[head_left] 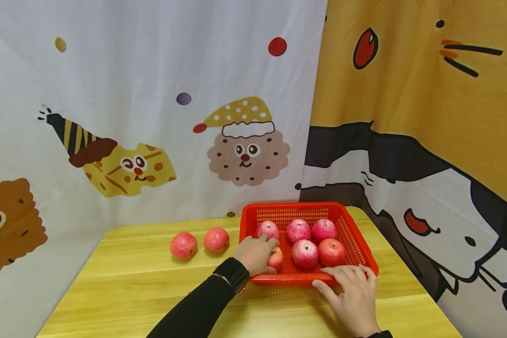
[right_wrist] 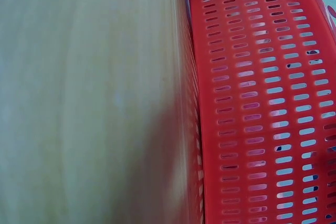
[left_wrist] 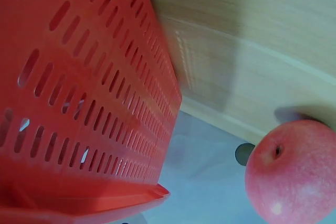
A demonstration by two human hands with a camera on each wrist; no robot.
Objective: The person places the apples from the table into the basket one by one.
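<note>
A red plastic basket (head_left: 355, 234) stands on the wooden table with several pink-red apples (head_left: 305, 254) inside. Reaching over its left side, my left hand (head_left: 255, 253) grips an apple (head_left: 275, 259) in the near left corner; the fingers partly hide it. My right hand (head_left: 350, 293) holds the basket's near rim towards the right, thumb in front and fingers over the edge. Slotted side walls of the basket (left_wrist: 105, 93) fill much of the left wrist view, and the right wrist view shows another slotted wall (right_wrist: 257, 103). Neither hand appears in the wrist views.
Two apples lie on the table left of the basket, one farther left (head_left: 183, 245) and one (head_left: 216, 240) nearer it. The table (head_left: 122, 281) ends at a cartoon-printed curtain (head_left: 143, 94) behind and along the right.
</note>
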